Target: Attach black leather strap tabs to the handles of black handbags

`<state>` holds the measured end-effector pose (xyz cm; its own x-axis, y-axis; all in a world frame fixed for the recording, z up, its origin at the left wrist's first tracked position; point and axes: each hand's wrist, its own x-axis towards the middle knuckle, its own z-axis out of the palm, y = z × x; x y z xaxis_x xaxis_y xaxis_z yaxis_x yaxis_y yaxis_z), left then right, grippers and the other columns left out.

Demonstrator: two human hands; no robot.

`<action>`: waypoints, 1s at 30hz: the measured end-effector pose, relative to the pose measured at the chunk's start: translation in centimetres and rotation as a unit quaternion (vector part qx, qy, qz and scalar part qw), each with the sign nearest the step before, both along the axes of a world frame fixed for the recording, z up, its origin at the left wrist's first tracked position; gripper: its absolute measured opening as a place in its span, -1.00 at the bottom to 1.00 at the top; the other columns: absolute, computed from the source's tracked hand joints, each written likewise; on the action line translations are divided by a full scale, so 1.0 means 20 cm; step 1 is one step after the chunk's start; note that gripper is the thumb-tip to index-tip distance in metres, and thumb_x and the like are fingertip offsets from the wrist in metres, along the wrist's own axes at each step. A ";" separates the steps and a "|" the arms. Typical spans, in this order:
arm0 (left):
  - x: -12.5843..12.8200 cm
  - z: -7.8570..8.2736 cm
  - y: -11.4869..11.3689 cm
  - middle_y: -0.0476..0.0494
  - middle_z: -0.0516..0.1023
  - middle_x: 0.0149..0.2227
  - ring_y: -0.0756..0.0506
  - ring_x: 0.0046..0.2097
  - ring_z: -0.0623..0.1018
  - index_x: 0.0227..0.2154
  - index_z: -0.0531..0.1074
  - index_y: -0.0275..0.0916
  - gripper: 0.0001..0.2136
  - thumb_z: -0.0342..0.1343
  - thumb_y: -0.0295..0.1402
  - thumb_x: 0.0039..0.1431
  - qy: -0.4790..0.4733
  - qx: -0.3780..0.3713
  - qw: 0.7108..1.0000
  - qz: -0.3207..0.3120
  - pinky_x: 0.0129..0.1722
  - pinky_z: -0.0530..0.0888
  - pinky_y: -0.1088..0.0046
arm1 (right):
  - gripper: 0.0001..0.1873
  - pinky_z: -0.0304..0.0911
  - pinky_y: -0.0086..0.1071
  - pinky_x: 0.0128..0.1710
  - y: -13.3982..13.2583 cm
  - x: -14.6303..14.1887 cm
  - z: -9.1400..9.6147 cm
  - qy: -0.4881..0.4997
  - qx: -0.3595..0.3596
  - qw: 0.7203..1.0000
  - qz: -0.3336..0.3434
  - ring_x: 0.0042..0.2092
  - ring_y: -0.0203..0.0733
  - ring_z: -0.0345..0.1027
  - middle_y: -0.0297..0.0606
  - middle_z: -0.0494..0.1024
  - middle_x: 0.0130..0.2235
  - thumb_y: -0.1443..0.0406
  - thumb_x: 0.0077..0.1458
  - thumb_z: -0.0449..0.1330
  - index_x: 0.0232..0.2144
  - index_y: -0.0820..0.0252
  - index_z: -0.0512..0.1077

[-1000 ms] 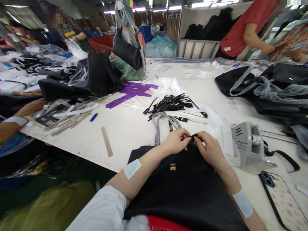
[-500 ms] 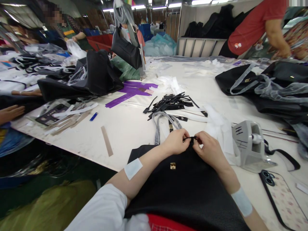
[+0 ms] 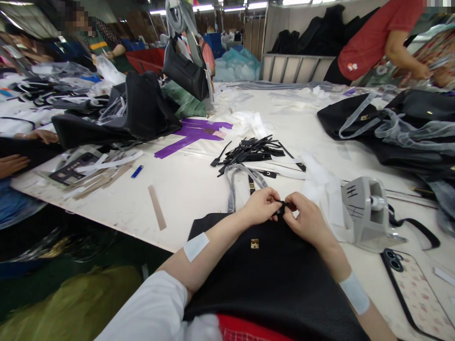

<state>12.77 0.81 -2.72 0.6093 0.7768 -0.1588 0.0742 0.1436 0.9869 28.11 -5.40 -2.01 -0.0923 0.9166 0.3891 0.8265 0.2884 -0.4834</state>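
Note:
A large black handbag point(image 3: 270, 274) lies across my lap and the table edge, a gold clasp point(image 3: 255, 243) on its front. At its upper edge, my left hand point(image 3: 265, 206) pinches a narrow black strap point(image 3: 281, 206). My right hand point(image 3: 302, 215) grips the other end of that strap between thumb and fingers, close beside the left. Behind the left hand stands a handle point(image 3: 232, 184) wrapped in clear film, and a black tab with a gold buckle point(image 3: 252, 185). The fingers hide most of the strap.
Beyond the bag lies a pile of black straps point(image 3: 252, 154). A grey machine point(image 3: 366, 213) and a phone point(image 3: 419, 293) are at right. More black bags point(image 3: 401, 128) lie at far right and left. Co-workers' hands point(image 3: 14, 165) show at the left edge; a person in red point(image 3: 377, 42) bends over behind.
My hands have drawn closer together, and the black strap between them now looks shorter and bunched. The co-worker's hands at the left have shifted, with another hand showing more.

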 end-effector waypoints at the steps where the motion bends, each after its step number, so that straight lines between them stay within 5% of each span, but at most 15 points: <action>1: 0.01 0.00 -0.01 0.14 0.35 -0.62 0.08 -0.64 0.45 -0.34 0.26 -0.25 -0.90 0.07 -0.46 0.09 -0.012 -0.008 1.000 0.014 -0.68 0.34 0.67 | -0.93 0.15 -0.35 -0.40 0.00 0.00 0.00 0.004 -0.006 1.000 -0.004 -0.41 -0.18 0.28 -0.30 0.36 -0.44 0.38 -0.02 0.06 -0.40 0.14 0.26; 11: 0.05 -0.01 -0.02 0.10 0.39 -0.57 0.10 -0.60 0.46 -0.35 0.32 -0.30 -0.92 0.05 -0.57 0.10 -0.050 -0.090 0.987 0.126 -0.62 0.38 0.68 | -0.94 0.17 -0.37 -0.41 0.01 0.00 -0.01 0.094 -0.076 0.993 0.011 -0.41 -0.21 0.29 -0.33 0.41 -0.44 0.36 -0.02 0.08 -0.40 0.15 0.30; 24: -0.06 0.04 0.05 0.00 0.48 -0.51 0.06 -0.50 0.53 -0.34 0.29 -0.29 -0.80 0.20 -0.49 0.01 -0.061 -0.136 0.988 -0.036 -0.52 0.44 0.63 | -0.95 0.21 -0.39 -0.41 0.01 0.00 -0.03 0.139 -0.062 0.988 0.000 -0.39 -0.23 0.34 -0.33 0.45 -0.41 0.31 0.07 0.12 -0.35 0.16 0.33; 30: -0.06 0.03 0.05 -0.01 0.48 -0.50 0.06 -0.49 0.52 -0.32 0.30 -0.31 -0.75 0.25 -0.46 -0.03 -0.072 -0.112 0.990 -0.038 -0.47 0.45 0.59 | -0.96 0.13 -0.43 -0.52 0.03 0.00 -0.05 0.122 -0.044 0.991 -0.019 -0.46 -0.25 0.27 -0.36 0.39 -0.48 0.33 0.04 0.11 -0.44 0.15 0.29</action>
